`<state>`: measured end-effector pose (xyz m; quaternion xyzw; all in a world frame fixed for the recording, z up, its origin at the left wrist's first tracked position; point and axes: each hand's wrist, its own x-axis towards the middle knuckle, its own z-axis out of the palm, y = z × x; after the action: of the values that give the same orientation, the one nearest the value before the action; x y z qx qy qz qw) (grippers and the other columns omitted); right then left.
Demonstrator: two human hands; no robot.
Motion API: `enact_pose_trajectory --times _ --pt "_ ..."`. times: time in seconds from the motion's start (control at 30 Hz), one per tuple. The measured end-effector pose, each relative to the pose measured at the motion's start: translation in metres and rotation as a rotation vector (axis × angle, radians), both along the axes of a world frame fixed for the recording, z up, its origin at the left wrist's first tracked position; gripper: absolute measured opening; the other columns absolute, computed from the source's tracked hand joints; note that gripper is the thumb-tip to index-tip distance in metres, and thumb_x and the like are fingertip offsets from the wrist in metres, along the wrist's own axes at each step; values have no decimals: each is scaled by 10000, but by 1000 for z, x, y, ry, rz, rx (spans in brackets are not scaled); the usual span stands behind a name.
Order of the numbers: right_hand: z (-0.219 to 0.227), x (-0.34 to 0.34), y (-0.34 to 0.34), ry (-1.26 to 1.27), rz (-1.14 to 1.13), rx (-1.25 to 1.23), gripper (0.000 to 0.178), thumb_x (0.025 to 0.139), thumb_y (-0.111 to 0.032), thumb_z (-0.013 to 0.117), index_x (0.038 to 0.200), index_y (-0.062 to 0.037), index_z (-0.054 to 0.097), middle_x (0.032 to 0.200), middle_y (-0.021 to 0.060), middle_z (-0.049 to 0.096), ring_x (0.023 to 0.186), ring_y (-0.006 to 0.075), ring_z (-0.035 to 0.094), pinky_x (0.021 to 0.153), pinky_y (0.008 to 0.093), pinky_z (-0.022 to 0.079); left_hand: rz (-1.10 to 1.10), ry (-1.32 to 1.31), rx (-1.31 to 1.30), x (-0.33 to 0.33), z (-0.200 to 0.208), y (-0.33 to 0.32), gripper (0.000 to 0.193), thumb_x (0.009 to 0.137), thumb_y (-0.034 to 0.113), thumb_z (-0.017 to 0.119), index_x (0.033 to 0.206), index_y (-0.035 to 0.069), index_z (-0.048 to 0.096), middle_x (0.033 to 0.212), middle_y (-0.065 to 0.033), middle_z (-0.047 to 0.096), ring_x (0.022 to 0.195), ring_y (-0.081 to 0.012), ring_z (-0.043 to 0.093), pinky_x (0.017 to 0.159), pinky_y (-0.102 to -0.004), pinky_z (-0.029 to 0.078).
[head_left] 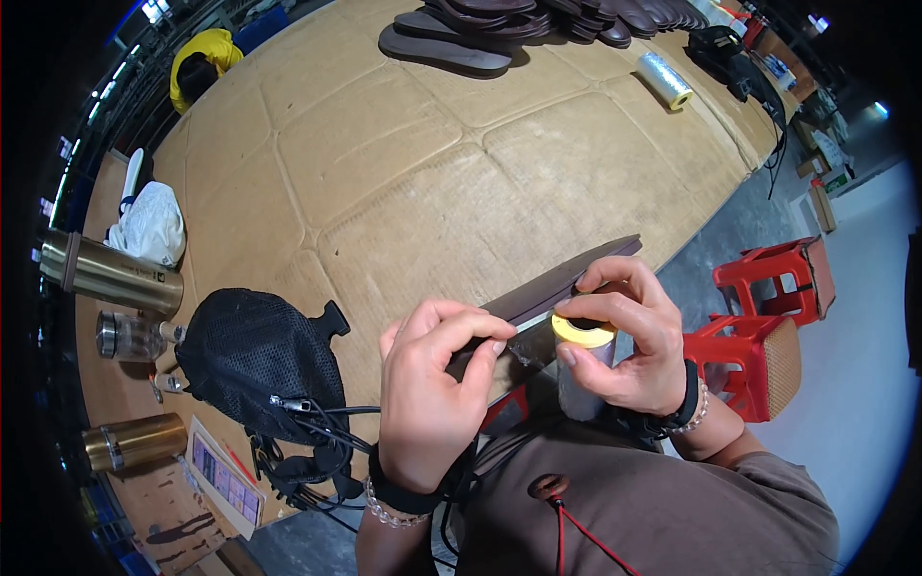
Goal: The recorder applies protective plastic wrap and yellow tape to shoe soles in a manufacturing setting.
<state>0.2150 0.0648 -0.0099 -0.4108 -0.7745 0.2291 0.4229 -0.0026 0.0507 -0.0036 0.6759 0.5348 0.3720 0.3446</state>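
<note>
My right hand (636, 336) is wrapped round a roll of clear film or tape (578, 396) with a yellow ring at its top end. The roll stands roughly upright at the table's near edge. A thin whitish strip (534, 323) runs from the roll's top to my left hand (432, 384), whose thumb and forefinger pinch its end. Just behind both hands lies a dark brown shoe sole (567, 276), partly hidden by my fingers; whether it is one sole or a pair I cannot tell.
Brown soles (447, 53) lie piled at the far edge. A silvery roll (664, 81) rests far right on the cardboard-covered table (384, 211). A black mesh bag (259, 360) with cables and metal flasks (120, 274) sit left. Red stools (744, 355) stand right; a person in yellow (205, 62) is far left.
</note>
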Motion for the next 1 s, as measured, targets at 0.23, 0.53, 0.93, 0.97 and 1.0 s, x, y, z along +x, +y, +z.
enact_pose_trajectory --times 0.23,0.53,0.93,0.97,1.0 --pt "2 0 1 -5 -6 22 308 718 -96 821 999 -28 717 1044 114 562 733 157 617 672 270 509 -25 172 163 1 0 -11 330 809 -92 664 1070 86 758 1063 -131 662 938 -250 675 801 -317 537" --pt "6 2 2 17 7 -13 320 703 -105 826 994 -29 718 998 112 579 814 191 627 705 286 515 -73 369 322 -2 -2 -12 386 778 -41 707 1115 139 756 1103 -106 662 940 -265 678 795 -345 554" --pt "8 2 2 -15 -5 -5 313 703 -106 823 988 -25 722 950 114 584 825 205 620 700 292 514 -107 471 417 -1 -2 -12 416 772 22 692 1153 179 747 1082 -81 644 917 -245 659 780 -341 557" --pt "9 2 1 -16 -4 -5 313 703 -106 823 988 -25 722 950 114 584 825 205 620 700 292 514 -109 479 421 0 -2 -13 416 774 30 689 1158 181 745 1082 -79 639 922 -244 655 783 -341 557" --pt "10 3 0 -19 -14 -15 312 703 -107 824 986 -25 723 942 113 582 820 204 618 698 290 512 -108 479 421 0 -1 -13 416 774 30 689 1158 181 745 1082 -79 639 922 -244 655 783 -341 557"
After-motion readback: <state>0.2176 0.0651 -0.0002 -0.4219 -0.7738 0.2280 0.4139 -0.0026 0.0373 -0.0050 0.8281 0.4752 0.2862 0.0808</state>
